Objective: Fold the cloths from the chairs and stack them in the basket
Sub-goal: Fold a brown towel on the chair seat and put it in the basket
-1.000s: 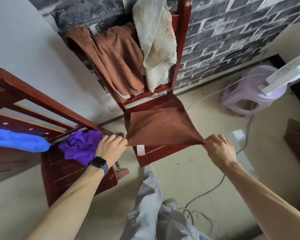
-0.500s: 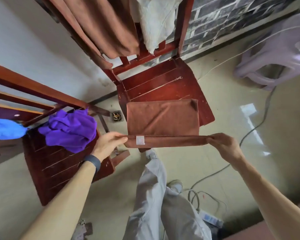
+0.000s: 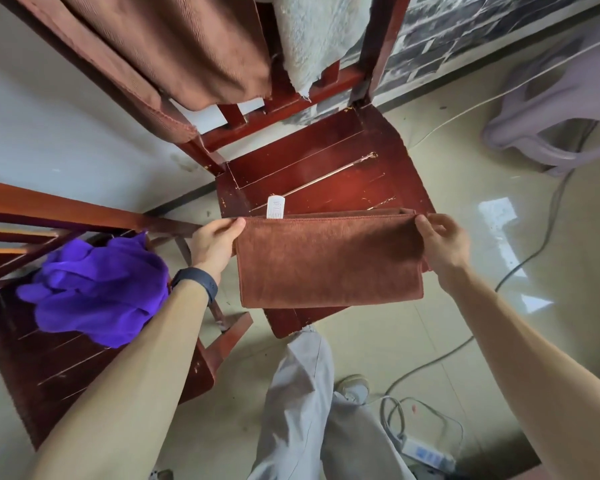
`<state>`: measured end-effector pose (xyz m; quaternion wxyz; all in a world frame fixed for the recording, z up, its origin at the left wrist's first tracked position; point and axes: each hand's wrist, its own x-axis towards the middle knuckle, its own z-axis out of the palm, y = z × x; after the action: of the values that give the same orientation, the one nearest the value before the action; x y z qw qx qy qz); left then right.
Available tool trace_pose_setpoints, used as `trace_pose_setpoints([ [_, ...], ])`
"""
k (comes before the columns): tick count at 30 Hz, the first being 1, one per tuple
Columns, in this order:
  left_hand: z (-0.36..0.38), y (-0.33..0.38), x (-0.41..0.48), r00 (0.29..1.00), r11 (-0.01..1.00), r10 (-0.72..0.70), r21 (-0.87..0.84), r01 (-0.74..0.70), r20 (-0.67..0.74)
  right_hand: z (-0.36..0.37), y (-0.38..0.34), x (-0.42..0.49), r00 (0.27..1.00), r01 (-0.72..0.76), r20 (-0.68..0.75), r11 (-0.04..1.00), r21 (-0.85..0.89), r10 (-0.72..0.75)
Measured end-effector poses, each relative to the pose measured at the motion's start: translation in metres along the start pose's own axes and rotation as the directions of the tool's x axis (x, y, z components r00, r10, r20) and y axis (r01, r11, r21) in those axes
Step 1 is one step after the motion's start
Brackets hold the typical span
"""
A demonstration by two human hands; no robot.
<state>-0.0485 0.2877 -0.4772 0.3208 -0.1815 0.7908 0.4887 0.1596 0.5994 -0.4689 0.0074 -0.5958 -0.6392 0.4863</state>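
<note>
Both hands — left hand [image 3: 212,244], right hand [image 3: 442,244] — fingers pinching folded brown cloth [image 3: 329,261] corners.

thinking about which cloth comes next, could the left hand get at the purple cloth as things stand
Probably yes. The purple cloth lies uncovered on the chair seat beside the left hand, nothing between them. But that hand pinches a corner of the brown cloth, so it must let go first.
</note>
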Motion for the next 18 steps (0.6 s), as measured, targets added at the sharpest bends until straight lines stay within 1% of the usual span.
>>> trace_pose_setpoints([
  [3,0.004,0.000,0.007,1.000,0.999,-0.004,0.043,0.005,-0.030,0.007,0.001,0.010,1.000,0.015,-0.016,0.997,-0.077,-0.017],
  [6,0.008,-0.002,0.013,0.998,0.991,0.012,0.137,-0.004,-0.060,0.013,0.001,0.018,0.999,0.011,-0.030,0.992,-0.128,-0.015],
  [9,0.014,-0.002,0.017,0.992,0.961,0.085,0.269,-0.058,-0.090,0.017,0.001,0.025,0.998,0.013,-0.057,0.977,-0.212,-0.025],
  [13,0.023,-0.001,0.014,0.972,0.889,0.208,0.435,-0.143,-0.106,0.025,0.003,0.029,0.994,0.034,-0.095,0.961,-0.273,-0.062],
  [15,0.025,0.000,0.008,0.953,0.841,0.283,0.505,-0.194,-0.105,0.030,0.003,0.028,0.988,0.066,-0.113,0.954,-0.294,-0.103],
  [16,0.027,-0.001,0.004,0.939,0.800,0.331,0.556,-0.225,-0.096,0.031,0.004,0.026,0.985,0.070,-0.131,0.956,-0.286,-0.111],
  [17,0.028,-0.002,0.001,0.916,0.735,0.392,0.628,-0.256,-0.085,0.033,0.004,0.021,0.981,0.069,-0.156,0.962,-0.265,-0.114],
  [18,0.030,-0.007,-0.004,0.876,0.638,0.477,0.714,-0.288,-0.073,0.034,0.005,0.012,0.974,0.076,-0.190,0.966,-0.249,-0.125],
])
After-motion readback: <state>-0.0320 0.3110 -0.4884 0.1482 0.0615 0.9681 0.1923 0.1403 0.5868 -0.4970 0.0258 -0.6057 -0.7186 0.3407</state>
